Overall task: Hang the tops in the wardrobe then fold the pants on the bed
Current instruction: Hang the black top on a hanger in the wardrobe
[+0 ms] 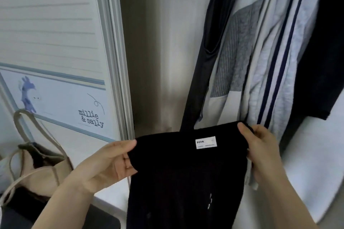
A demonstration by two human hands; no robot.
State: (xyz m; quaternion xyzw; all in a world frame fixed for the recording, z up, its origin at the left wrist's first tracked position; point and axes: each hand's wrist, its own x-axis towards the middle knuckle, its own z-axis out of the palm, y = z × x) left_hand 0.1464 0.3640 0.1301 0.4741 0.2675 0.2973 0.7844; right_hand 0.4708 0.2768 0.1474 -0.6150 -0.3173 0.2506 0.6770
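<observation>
A black knit garment (186,173) with a white label near its top edge hangs down in front of me, in front of the open wardrobe. My left hand (109,161) grips its upper left corner, thumb on top. My right hand (264,150) holds the upper right corner. Whether it is a top or pants I cannot tell. Inside the wardrobe hang several clothes: a dark sleeveless top (210,46), a grey and white piece (240,52), a light striped garment (275,65) and a dark one (320,52) at the far right.
The white sliding wardrobe door (55,33) stands to the left, with a "millie & sally" sticker. A beige tote bag (37,165) sits at the lower left on a dark surface. The wardrobe's pale back wall (163,52) shows between door and clothes.
</observation>
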